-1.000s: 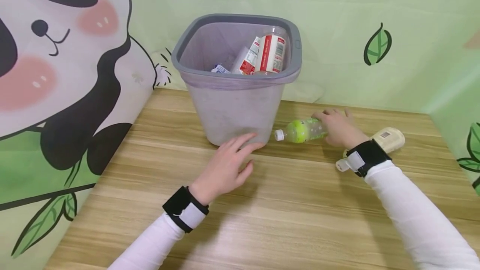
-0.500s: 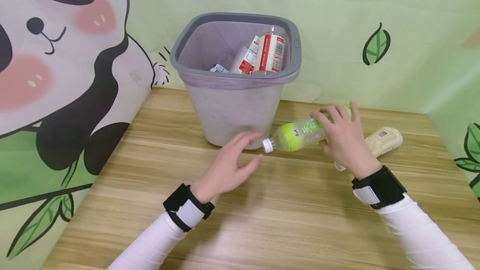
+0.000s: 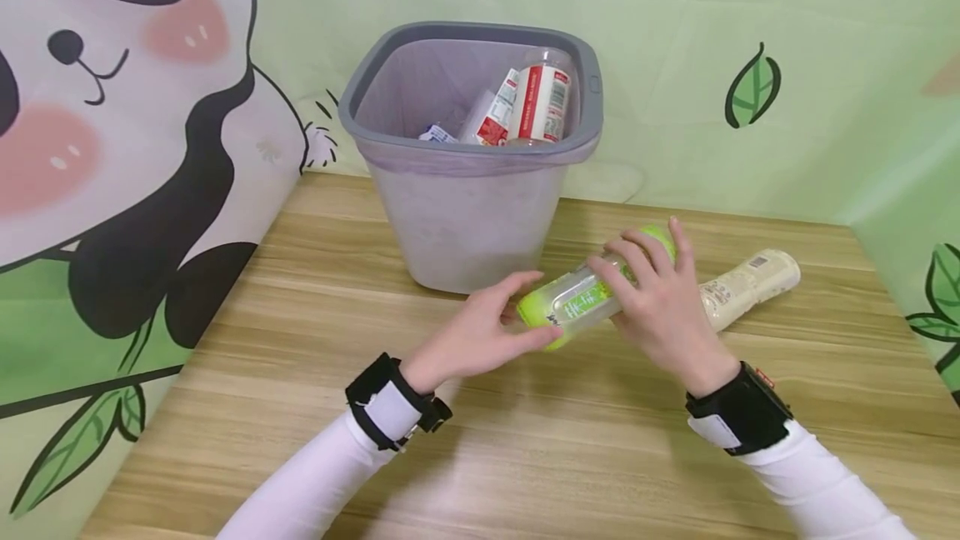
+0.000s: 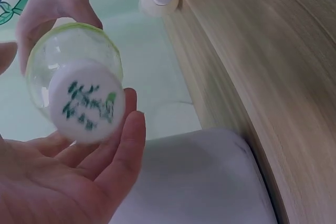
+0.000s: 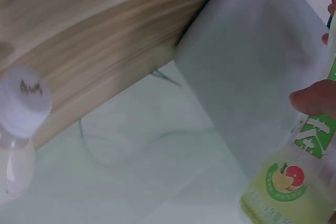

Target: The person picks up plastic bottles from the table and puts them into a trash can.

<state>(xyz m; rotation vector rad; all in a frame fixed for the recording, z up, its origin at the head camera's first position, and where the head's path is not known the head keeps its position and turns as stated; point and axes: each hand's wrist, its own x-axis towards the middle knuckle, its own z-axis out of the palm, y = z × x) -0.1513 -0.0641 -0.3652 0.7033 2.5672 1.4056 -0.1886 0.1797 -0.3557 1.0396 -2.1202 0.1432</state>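
My right hand (image 3: pixel 663 315) grips a clear plastic drink bottle (image 3: pixel 573 302) with bright green label bands, holding it slanted above the table. A citrus picture on its label (image 5: pixel 289 179) shows in the right wrist view. My left hand (image 3: pixel 472 332) surrounds the bottle's cap end, thumb and fingers spread to either side. The left wrist view shows the white cap (image 4: pixel 86 100) with green lettering facing the palm; the fingers lie loosely around it. Beyond my right hand, a cream-coloured bottle (image 3: pixel 750 286) lies on the table, its capped end hidden in the head view.
A grey waste bin (image 3: pixel 465 215) with a liner stands behind my left hand. Inside it are a clear jar (image 3: pixel 542 102) with a red and white label and other packaging. A green backdrop (image 3: pixel 675 148) with a printed panda borders the wooden table (image 3: pixel 570 457).
My right hand has taken hold of the green-labelled bottle, lifted it and brought it left and nearer. My left hand has shifted slightly right, so its fingers now surround the cap end.
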